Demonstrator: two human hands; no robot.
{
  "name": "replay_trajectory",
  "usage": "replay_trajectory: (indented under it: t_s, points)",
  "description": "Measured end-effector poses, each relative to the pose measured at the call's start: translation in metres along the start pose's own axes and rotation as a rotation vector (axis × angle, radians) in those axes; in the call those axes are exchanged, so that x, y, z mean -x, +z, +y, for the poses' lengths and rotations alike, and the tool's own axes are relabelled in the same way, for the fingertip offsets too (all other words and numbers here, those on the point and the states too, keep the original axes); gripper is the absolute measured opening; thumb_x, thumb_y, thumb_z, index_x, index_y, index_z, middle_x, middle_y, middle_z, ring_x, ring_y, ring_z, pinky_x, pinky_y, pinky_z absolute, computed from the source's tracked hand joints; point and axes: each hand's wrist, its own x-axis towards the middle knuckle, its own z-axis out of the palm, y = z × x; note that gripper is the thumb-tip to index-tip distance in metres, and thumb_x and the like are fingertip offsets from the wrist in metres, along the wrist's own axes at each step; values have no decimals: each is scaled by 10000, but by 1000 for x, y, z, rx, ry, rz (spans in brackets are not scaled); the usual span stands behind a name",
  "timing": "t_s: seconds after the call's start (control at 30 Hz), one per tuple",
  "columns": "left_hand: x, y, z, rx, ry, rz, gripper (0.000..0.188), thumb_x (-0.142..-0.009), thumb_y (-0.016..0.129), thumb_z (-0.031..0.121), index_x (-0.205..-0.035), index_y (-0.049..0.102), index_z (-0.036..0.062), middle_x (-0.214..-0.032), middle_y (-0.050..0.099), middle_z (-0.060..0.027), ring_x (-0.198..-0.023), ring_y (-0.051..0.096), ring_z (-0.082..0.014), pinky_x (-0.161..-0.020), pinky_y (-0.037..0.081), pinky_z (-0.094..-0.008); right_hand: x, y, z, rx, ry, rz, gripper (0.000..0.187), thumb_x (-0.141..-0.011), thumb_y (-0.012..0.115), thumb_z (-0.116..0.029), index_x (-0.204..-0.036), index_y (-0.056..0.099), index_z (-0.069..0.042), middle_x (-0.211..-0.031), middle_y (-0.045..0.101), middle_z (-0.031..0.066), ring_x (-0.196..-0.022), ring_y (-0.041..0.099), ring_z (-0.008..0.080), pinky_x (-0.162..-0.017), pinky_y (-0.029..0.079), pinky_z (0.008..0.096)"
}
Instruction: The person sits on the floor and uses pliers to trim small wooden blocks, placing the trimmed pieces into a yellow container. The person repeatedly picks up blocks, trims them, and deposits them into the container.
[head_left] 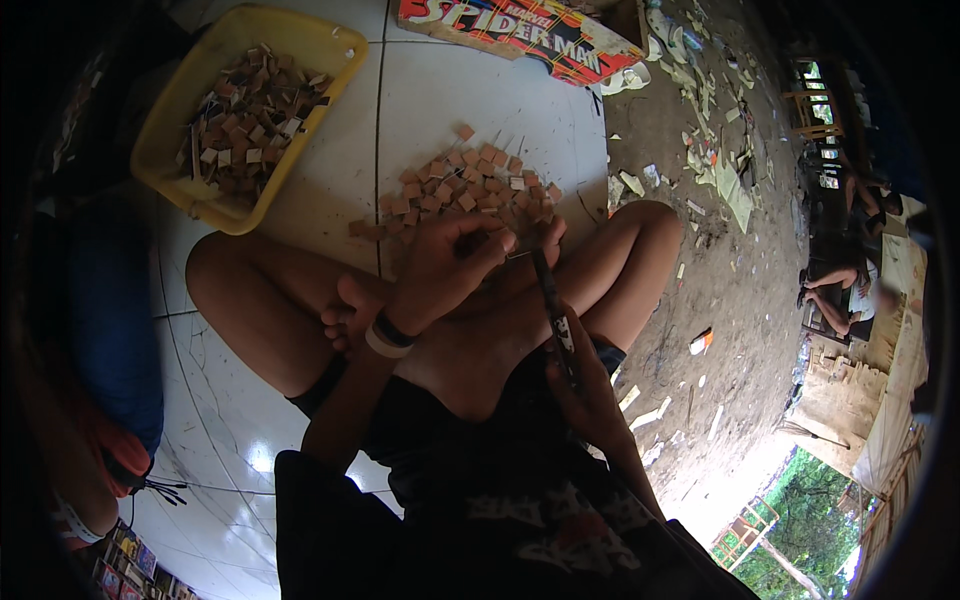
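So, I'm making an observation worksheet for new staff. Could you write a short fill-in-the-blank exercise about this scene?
1. The tub holding small pieces is ____ in colour.
2. The slim dark tool is gripped in the person's ____ hand.
3. The wristbands are worn on the person's ____ side.
4. The loose pile of small brown squares lies on white ____.

Missing words: yellow; right; left; tiles.

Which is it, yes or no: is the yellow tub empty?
No, the yellow tub holds a heap of small square pieces.
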Motion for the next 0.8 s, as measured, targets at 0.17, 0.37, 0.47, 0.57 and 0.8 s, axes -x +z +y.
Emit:
replay_trajectory:
  t_s: [0.17,0.37,0.47,0.57,0.8]
  points:
    - [0,1,4,4,-39,3,183,-988,782,153,-1075,779,-8,-812,727,3,-716,617,-30,-641,474,-212,-1,1,-1,-3,1,10,705,-1041,539,-18,-1683,248,-6,-1566,482,273,-1380,553,384,-1119,446,424]
    - [3,9,2,-29,-49,94,205,-963,808,175,-1060,785,-5,-814,730,9,-733,613,-36,-670,483,-219,0,2,-2,17,-34,35,683,-1040,526,8,-1673,266,12,-1560,491,282,-1418,534,399,-1145,433,434]
    - [2,8,1,-25,-50,65,226,-982,796,165,-1121,761,-10,-835,738,-15,-680,608,-35,-614,461,-209,0,3,-2,20,-25,42,680,-1041,523,16,-1671,270,12,-1560,494,282,-1434,525,403,-1156,427,439]
    - [1,7,4,76,-75,33,221,-980,797,150,-1126,759,-11,-867,746,-22,-743,650,-54,-672,505,-223,0,4,-1,21,-27,55,680,-1045,526,9,-1673,265,10,-1563,496,278,-1445,518,405,-1163,423,441]
    - [1,22,12,501,-83,-171,366,-1012,739,84,-1346,652,-38,-1120,760,-102,-1122,747,-190,-920,625,-299,3,5,-2,-29,31,22,678,-1084,534,-83,-1689,236,-11,-1471,550,227,-1280,591,319,-1057,492,418]
